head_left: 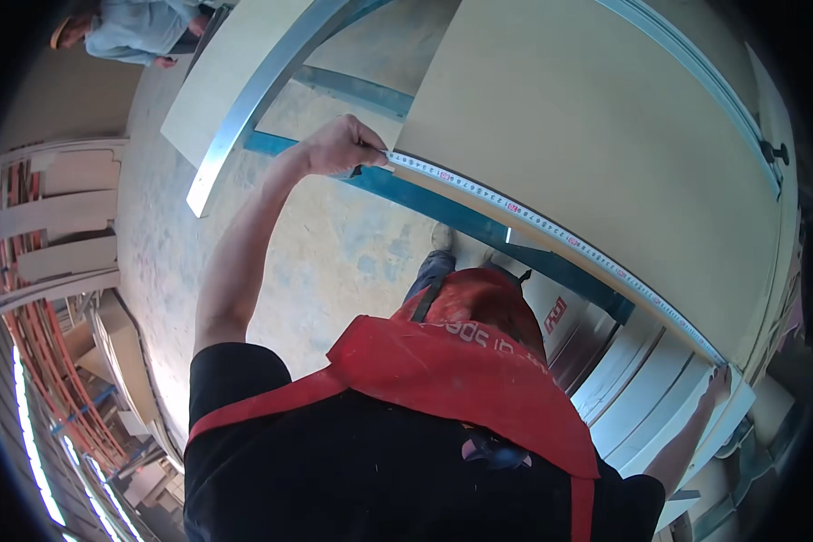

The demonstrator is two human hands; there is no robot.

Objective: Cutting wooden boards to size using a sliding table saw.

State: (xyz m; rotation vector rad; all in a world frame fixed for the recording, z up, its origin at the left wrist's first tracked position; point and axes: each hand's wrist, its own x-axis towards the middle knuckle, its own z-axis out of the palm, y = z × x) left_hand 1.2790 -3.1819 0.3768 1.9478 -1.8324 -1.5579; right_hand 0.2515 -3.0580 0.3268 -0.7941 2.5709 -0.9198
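Observation:
A white tape measure [533, 217] is stretched along the near edge of a large beige board [596, 135]. My left hand [341, 146] grips the tape at the board's left corner, its fingers closed round it. Far to the right, my right hand [718, 387] pinches the tape's other end at the board's right corner. The board lies flat on a machine with a blue-green frame [443, 206]. I cannot make out which hand has the tape's case.
A silver metal rail [235, 135] curves past the board's left side. Another rail with a black knob [773, 154] runs along the far right. White panels [637, 379] are stacked below the board at right. Racks of boards [68, 217] stand at left; another person [140, 32] is at the upper left.

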